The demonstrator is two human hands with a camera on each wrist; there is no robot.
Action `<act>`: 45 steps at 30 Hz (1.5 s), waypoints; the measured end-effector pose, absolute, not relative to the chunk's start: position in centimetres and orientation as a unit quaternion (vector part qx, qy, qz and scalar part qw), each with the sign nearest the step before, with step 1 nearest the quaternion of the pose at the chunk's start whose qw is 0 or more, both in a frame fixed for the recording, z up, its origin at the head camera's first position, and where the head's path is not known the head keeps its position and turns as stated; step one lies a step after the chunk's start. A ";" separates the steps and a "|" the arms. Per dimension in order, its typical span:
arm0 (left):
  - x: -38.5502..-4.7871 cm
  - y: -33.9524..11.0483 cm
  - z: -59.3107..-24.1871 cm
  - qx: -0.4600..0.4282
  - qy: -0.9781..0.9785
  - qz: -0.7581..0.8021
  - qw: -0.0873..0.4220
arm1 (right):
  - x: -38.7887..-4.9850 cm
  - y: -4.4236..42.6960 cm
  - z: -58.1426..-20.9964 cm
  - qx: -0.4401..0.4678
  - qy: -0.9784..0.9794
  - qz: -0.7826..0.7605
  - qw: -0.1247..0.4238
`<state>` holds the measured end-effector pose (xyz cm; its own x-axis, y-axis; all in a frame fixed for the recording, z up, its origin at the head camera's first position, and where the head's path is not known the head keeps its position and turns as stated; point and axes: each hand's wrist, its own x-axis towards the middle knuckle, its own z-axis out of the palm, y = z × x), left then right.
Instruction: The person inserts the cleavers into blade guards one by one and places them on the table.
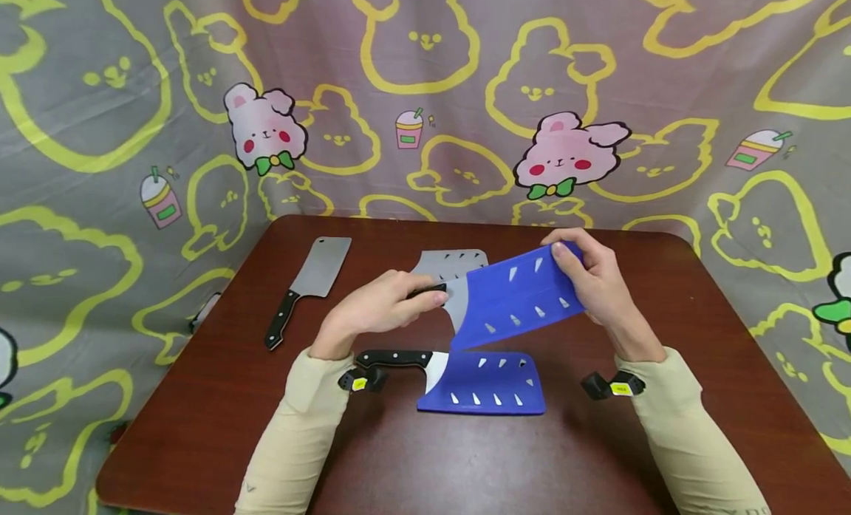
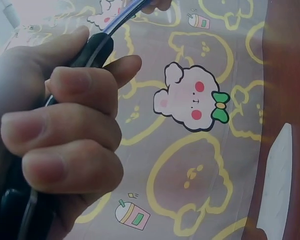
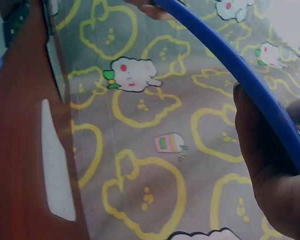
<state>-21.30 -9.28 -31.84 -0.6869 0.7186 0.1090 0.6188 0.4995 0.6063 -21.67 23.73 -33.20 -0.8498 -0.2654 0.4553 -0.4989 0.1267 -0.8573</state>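
My left hand grips the black handle of a cleaver, fingers curled round it. A blue slotted blade cover sits over most of its blade, leaving a grey strip of metal bare near the handle. At the cover's far end my right hand pinches it between thumb and fingers. Cleaver and cover are held tilted above the table, the right end higher. Below them lies a second cleaver in a similar blue cover, handle to the left.
A bare cleaver lies on the brown table at the left, its handle toward the near side. Behind the raised cover lies a pale grey slotted cover, partly hidden. A patterned curtain hangs behind the table and at both sides.
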 end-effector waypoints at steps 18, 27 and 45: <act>-21.3 -8.8 -32.2 0.388 0.859 0.322 0.087 | -21.3 23.6 -33.7 0.237 -0.706 0.662 0.088; -23.2 -8.3 -34.0 0.350 0.863 0.321 0.173 | -22.3 25.5 -35.4 0.202 -0.754 0.624 0.022; -26.8 -7.5 -36.1 0.302 0.915 0.226 0.141 | -25.1 30.3 -38.8 0.142 -0.813 0.564 -0.026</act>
<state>-26.81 -7.48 -36.09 -0.7777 0.6168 -0.1214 0.4894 0.7152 0.4989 -25.12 30.30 -38.78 -0.9581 -0.2605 0.1192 -0.2027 0.3226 -0.9246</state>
